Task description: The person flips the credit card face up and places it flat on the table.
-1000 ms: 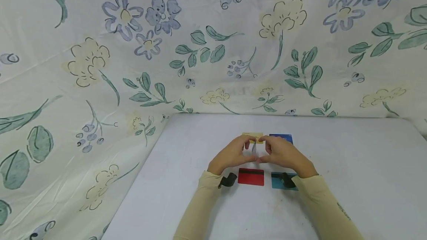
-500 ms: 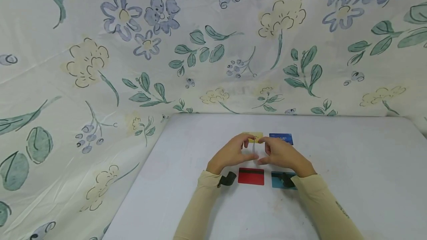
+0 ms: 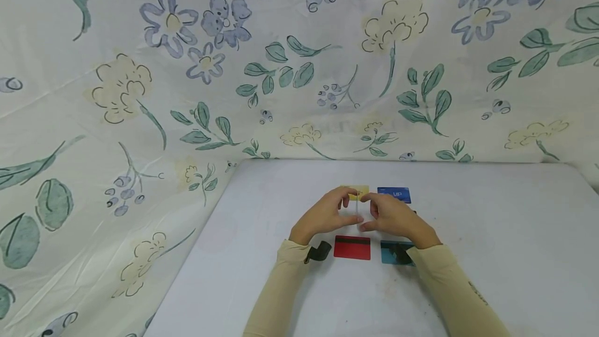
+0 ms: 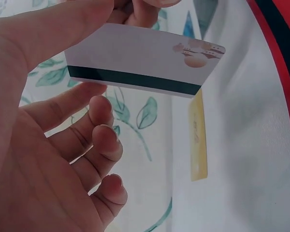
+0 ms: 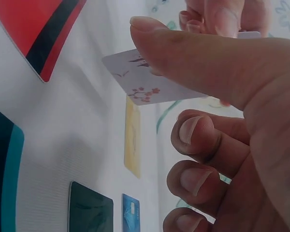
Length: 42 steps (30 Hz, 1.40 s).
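Left hand (image 3: 325, 215) pinches white card (image 4: 135, 58), wrist views' upper middle; right hand's (image 3: 398, 217) hold unclear; slackening could drop it!

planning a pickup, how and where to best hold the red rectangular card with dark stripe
Probably pinch the near long edge of the red rectangular card, from the near side: it lies flat on the white table, that edge uncovered.

A white table (image 3: 505, 217) spreads before me, a yellow card (image 3: 363, 190) and a blue VIP card (image 3: 394, 194) lying side by side toward its far edge. Closer to me lie a red card (image 3: 352, 248) and a teal card (image 3: 387, 259), with a dark green card (image 5: 91, 208) between teal and blue.
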Each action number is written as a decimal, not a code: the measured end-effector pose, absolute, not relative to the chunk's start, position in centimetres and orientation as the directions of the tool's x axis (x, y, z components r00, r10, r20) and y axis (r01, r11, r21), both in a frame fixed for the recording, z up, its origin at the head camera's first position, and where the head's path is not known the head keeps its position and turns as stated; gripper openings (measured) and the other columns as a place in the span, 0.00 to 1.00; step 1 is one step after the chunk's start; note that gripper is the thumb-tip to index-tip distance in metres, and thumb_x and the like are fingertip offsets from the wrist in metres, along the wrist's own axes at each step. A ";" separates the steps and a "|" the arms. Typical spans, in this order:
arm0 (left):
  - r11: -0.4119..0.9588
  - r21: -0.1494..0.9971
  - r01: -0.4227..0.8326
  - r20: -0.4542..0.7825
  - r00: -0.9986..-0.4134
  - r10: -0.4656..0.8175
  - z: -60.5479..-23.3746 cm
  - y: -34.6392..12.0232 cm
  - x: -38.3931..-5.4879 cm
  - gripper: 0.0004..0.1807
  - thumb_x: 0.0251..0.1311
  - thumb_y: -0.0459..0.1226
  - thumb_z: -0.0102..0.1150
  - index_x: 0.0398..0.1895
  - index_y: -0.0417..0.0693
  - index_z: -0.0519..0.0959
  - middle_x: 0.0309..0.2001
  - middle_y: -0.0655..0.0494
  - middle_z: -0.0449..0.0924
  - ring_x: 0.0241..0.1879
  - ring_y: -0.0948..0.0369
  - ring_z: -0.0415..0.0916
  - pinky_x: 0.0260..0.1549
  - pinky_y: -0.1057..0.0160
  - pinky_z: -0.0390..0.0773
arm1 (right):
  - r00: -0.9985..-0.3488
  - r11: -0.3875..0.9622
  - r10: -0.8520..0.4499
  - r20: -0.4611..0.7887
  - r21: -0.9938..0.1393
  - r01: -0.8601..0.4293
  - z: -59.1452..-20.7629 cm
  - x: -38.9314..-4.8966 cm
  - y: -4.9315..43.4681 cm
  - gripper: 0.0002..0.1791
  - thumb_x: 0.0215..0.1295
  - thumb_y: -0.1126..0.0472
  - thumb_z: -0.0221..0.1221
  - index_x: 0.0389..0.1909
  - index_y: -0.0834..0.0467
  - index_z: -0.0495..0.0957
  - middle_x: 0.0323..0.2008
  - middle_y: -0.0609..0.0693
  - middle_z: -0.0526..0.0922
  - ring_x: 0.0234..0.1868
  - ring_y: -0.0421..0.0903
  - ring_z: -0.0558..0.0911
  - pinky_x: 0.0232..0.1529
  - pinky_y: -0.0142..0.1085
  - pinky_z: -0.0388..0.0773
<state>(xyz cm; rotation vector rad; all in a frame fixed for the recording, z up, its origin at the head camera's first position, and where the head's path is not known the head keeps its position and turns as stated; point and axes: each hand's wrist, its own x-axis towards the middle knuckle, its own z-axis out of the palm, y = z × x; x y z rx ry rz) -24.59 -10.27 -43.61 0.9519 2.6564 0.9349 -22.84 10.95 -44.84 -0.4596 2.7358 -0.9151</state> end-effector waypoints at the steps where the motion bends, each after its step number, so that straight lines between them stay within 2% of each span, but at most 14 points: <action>1: 0.597 0.611 0.520 0.055 -0.780 0.623 -43.6 -10.3 -24.6 0.33 0.63 0.45 0.71 0.69 0.46 0.72 0.44 0.49 0.74 0.44 0.57 0.71 0.39 0.67 0.71 | -0.927 0.758 -0.359 -0.109 -0.614 -0.221 -44.9 -22.8 10.9 0.43 0.51 0.46 0.79 0.66 0.59 0.75 0.31 0.49 0.76 0.31 0.44 0.74 0.31 0.35 0.72; 7: 0.604 0.607 0.517 0.052 -0.784 0.619 -43.6 -10.3 -24.6 0.34 0.62 0.46 0.71 0.69 0.48 0.72 0.44 0.52 0.73 0.44 0.60 0.69 0.40 0.67 0.72 | -0.925 0.751 -0.361 -0.119 -0.625 -0.213 -45.0 -22.8 10.8 0.42 0.51 0.47 0.79 0.66 0.59 0.75 0.31 0.49 0.77 0.32 0.44 0.75 0.31 0.34 0.73; 13: 0.594 0.613 0.520 0.053 -0.778 0.626 -43.6 -10.2 -24.5 0.33 0.62 0.46 0.71 0.69 0.48 0.72 0.44 0.49 0.75 0.44 0.59 0.70 0.40 0.67 0.72 | -0.919 0.731 -0.382 -0.101 -0.641 -0.234 -45.4 -22.8 10.8 0.42 0.52 0.48 0.79 0.65 0.60 0.75 0.30 0.48 0.77 0.32 0.44 0.74 0.32 0.35 0.73; 19: 0.573 0.622 0.534 0.063 -0.763 0.643 -43.6 -10.1 -24.5 0.35 0.62 0.47 0.72 0.69 0.43 0.72 0.45 0.46 0.75 0.45 0.55 0.72 0.41 0.67 0.72 | -0.917 0.736 -0.385 -0.106 -0.635 -0.235 -45.8 -22.8 10.5 0.42 0.51 0.49 0.79 0.65 0.61 0.75 0.30 0.48 0.77 0.31 0.44 0.75 0.32 0.34 0.74; 29: 0.559 0.629 0.541 0.069 -0.755 0.653 -43.4 -10.0 -24.4 0.34 0.62 0.46 0.72 0.68 0.41 0.73 0.46 0.43 0.76 0.44 0.58 0.70 0.41 0.66 0.71 | -0.921 0.737 -0.369 -0.123 -0.642 -0.210 -46.1 -22.8 10.3 0.43 0.52 0.48 0.79 0.66 0.61 0.74 0.30 0.48 0.77 0.30 0.44 0.75 0.31 0.35 0.74; 37: 0.566 0.636 0.524 0.054 -0.763 0.645 -43.3 -10.0 -24.3 0.35 0.62 0.46 0.72 0.68 0.42 0.72 0.43 0.47 0.73 0.43 0.60 0.69 0.40 0.67 0.71 | -0.925 0.749 -0.360 -0.122 -0.628 -0.209 -46.5 -22.9 10.2 0.41 0.54 0.48 0.78 0.66 0.61 0.74 0.30 0.48 0.77 0.30 0.44 0.75 0.31 0.34 0.74; 42: 0.567 0.643 0.514 0.043 -0.764 0.644 -43.1 -10.1 -24.3 0.35 0.62 0.46 0.72 0.69 0.43 0.72 0.46 0.42 0.75 0.45 0.54 0.72 0.40 0.67 0.71 | -0.926 0.752 -0.358 -0.117 -0.624 -0.212 -46.5 -22.9 10.2 0.40 0.55 0.48 0.77 0.65 0.60 0.75 0.31 0.48 0.78 0.30 0.44 0.75 0.32 0.34 0.75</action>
